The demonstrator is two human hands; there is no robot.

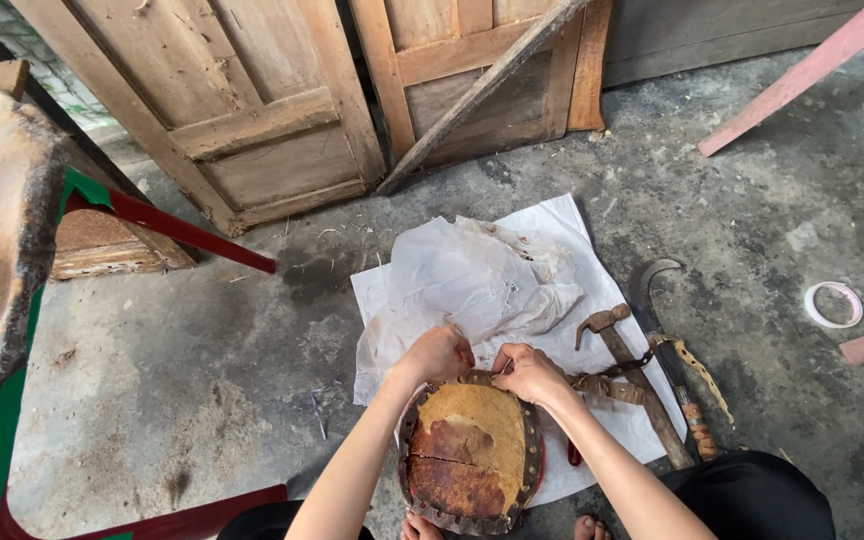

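Rust-brown and cracked, a round drum (469, 450) stands between the person's knees on the concrete floor (182, 350), its worn skin facing up and a dark laced band running around its rim. Both hands meet at the far edge of that rim. The left hand (438, 353) is curled into a closed grip on the edge of the drum, fingers tucked under so that what they pinch cannot be made out. The right hand (529, 373) is likewise closed tight on the rim just beside it, knuckles up, near a brown leather strap (607, 385) that trails off to the right.

The drum rests partly on a white sheet of paper (552, 225) spread over the floor, with crumpled white plastic (472, 285) heaped on it just beyond the hands. To the right lie a hammer (632, 375) with a wooden handle and a curved sickle (667, 330), side by side. A roll of tape (833, 304) sits well apart on the right. Wooden doors (252, 110) lean at the back, and a bare toe shows below the drum.
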